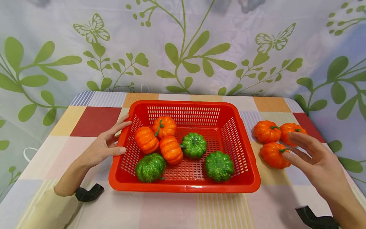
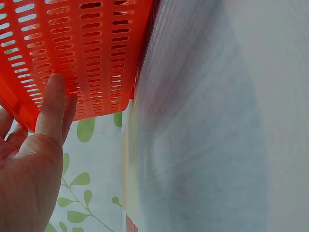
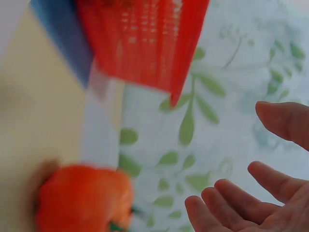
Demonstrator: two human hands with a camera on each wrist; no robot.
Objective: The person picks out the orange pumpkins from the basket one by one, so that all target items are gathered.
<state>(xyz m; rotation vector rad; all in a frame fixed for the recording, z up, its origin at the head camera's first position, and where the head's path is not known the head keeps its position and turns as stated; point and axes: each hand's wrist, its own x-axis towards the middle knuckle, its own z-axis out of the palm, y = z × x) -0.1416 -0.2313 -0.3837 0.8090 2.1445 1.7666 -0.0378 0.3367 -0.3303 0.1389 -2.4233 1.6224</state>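
The red slotted plastic basket (image 1: 243,140) holds 3 orange and 3 green toy pumpkins. The left hand (image 1: 104,146) – fingers straight – touches its left wall; the right hand (image 1: 314,159), fingers spread, hovers over 3 orange pumpkins on the checked tablecloth (image 1: 94,121).

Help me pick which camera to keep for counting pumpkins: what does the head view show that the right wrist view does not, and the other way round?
Only the head view shows the left hand with its fingers against the basket's side, three orange and three green pumpkins inside, and all three orange pumpkins outside on the table. Only the right wrist view shows the right palm side, fingers relaxed and holding nothing. Both show the red basket, the right hand, open, and one orange pumpkin near it.
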